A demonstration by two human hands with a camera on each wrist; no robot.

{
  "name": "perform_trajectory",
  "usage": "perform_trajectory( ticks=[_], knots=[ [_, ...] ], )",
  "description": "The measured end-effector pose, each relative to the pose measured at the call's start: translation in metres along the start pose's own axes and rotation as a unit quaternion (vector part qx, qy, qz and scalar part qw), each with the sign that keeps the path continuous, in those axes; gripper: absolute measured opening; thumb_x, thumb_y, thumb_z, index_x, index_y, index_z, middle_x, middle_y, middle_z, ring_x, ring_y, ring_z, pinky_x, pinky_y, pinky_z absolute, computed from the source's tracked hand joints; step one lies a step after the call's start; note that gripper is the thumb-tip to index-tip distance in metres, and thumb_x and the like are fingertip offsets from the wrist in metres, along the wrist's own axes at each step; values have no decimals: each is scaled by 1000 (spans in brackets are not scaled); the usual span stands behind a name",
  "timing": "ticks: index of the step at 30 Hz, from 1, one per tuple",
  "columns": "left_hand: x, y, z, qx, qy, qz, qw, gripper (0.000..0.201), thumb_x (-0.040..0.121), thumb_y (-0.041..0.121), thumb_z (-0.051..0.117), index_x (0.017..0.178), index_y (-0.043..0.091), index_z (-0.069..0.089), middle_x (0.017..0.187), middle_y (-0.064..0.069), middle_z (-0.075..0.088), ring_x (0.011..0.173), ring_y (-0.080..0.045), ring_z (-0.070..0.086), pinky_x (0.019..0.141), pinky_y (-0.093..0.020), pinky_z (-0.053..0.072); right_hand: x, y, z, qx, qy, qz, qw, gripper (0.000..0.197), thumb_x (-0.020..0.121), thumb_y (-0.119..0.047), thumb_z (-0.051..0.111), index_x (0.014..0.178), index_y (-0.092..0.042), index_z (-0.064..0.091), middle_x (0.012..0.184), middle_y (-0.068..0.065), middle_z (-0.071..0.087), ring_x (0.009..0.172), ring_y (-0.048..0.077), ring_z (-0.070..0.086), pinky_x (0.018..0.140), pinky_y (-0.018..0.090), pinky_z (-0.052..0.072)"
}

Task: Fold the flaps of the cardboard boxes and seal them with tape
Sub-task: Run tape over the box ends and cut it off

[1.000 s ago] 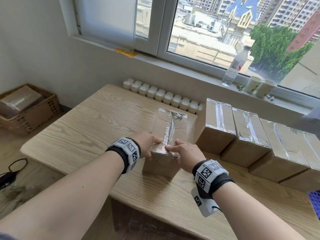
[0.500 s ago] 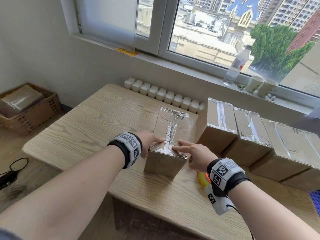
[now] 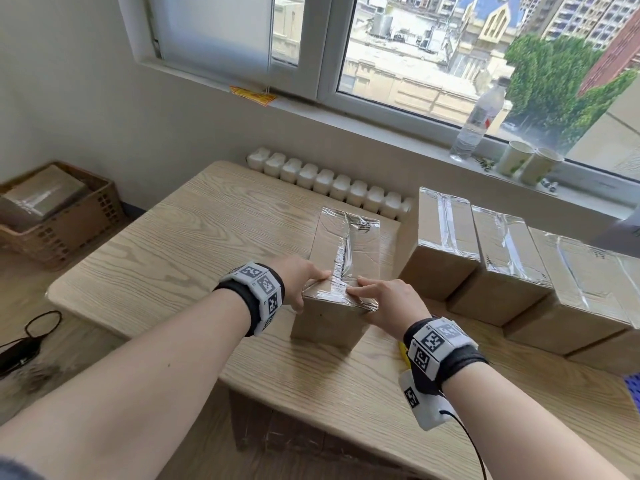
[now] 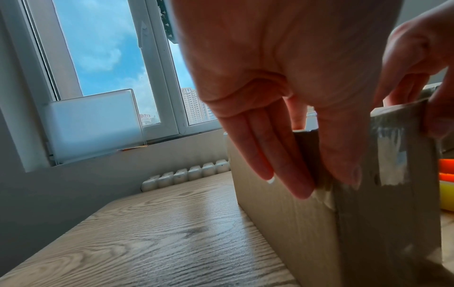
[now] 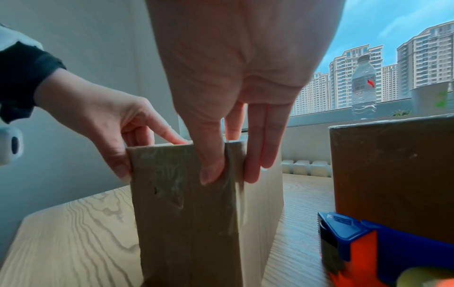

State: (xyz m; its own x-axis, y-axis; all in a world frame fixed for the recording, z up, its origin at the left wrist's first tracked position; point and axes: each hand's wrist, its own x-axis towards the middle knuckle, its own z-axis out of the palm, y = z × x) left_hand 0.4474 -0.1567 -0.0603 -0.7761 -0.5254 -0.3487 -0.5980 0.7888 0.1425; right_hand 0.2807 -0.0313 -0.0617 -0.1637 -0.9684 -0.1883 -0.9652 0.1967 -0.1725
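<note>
A cardboard box point(image 3: 346, 244) stands in the middle of the table point(image 3: 173, 254), its flaps down under wrinkled clear tape. My left hand point(image 3: 301, 285) is at its near left corner: index finger on top, thumb on the near face, the other fingers point(image 4: 265, 155) straight down the left side. My right hand point(image 3: 384, 299) mirrors it at the near right corner, thumb point(image 5: 211, 167) pressing the tape end on the near face. Neither hand holds anything. A blue and orange tape dispenser point(image 5: 368, 252) lies on the table just right of the box, under my right wrist.
Several sealed boxes point(image 3: 446, 251) stand in a row close to the right. White blocks point(image 3: 329, 181) line the table's far edge. A bottle point(image 3: 479, 123) and paper cups point(image 3: 519, 161) are on the sill. A basket point(image 3: 62, 216) with a box sits on the floor, left.
My right hand slid outward from the middle of the near top edge to the near right corner, thumb now on the near face. The left hand and the box stayed in place.
</note>
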Motion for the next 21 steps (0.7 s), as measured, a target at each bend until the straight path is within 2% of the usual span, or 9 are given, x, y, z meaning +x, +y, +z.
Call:
perform_trajectory(
  ticks=[4, 7, 10, 13, 15, 17, 19, 21],
  knots=[
    [-1, 0, 0, -1, 6, 3, 1000, 88, 74, 27, 78, 147, 34, 29, 129, -1, 57, 118, -19, 52, 96, -32, 44, 1, 1, 1, -21, -4, -4, 1000, 58, 83, -26, 68, 133, -48, 47, 144, -23, 40, 130, 10, 45, 108, 30, 35],
    [-2, -2, 0, -4, 8, 0, 1000, 87, 75, 27, 77, 147, 35, 29, 128, -1, 57, 117, -19, 52, 96, -32, 44, 0, 3, 8, -42, -17, -19, 999, 72, 82, -22, 67, 139, -51, 33, 150, -26, 27, 129, 12, 46, 102, 32, 41],
    [-3, -2, 3, -16, 17, 0, 1000, 86, 76, 26, 75, 147, 38, 27, 125, 0, 59, 114, -18, 54, 92, -30, 45, -4, 3, 17, -41, 5, -18, 999, 75, 82, -15, 65, 141, -47, 32, 151, -25, 26, 121, 15, 54, 95, 31, 47],
    [-4, -2, 6, -28, 29, -3, 999, 84, 76, 37, 73, 146, 41, 26, 124, 0, 59, 112, -19, 55, 92, -30, 46, -6, -2, 26, -51, 29, -6, 998, 71, 84, -18, 62, 142, -44, 31, 152, -23, 26, 117, 15, 56, 93, 31, 48],
    [-5, -2, 7, -38, 40, -2, 998, 82, 75, 58, 68, 145, 38, 30, 130, 2, 57, 117, -18, 53, 96, -31, 44, -6, -6, 22, -45, 35, -3, 998, 64, 85, -29, 61, 141, -45, 34, 151, -22, 28, 121, 13, 53, 96, 29, 44],
    [-8, -1, 5, -37, 65, -3, 997, 78, 78, 72, 50, 145, 35, 33, 135, 3, 54, 121, -17, 51, 96, -32, 43, -5, -7, 7, -29, 26, -6, 999, 56, 82, -50, 62, 135, -47, 43, 146, -22, 39, 124, 10, 51, 97, 29, 43],
    [-10, -2, 4, -39, 98, -32, 994, 75, 85, 72, 34, 148, 32, 25, 138, 2, 52, 122, -18, 51, 93, -33, 44, -3, -3, -12, 6, 24, 8, 1000, 59, 74, -72, 57, 128, -49, 51, 134, -18, 54, 120, 10, 54, 96, 30, 45],
    [-8, -5, 6, -90, 103, -81, 987, 78, 88, 70, 29, 151, 27, 13, 146, -2, 42, 129, -21, 45, 100, -37, 41, 0, 4, -22, 34, 52, 37, 997, 64, 72, -75, 54, 130, -48, 50, 133, -14, 57, 122, 11, 51, 98, 31, 42]
  ],
)
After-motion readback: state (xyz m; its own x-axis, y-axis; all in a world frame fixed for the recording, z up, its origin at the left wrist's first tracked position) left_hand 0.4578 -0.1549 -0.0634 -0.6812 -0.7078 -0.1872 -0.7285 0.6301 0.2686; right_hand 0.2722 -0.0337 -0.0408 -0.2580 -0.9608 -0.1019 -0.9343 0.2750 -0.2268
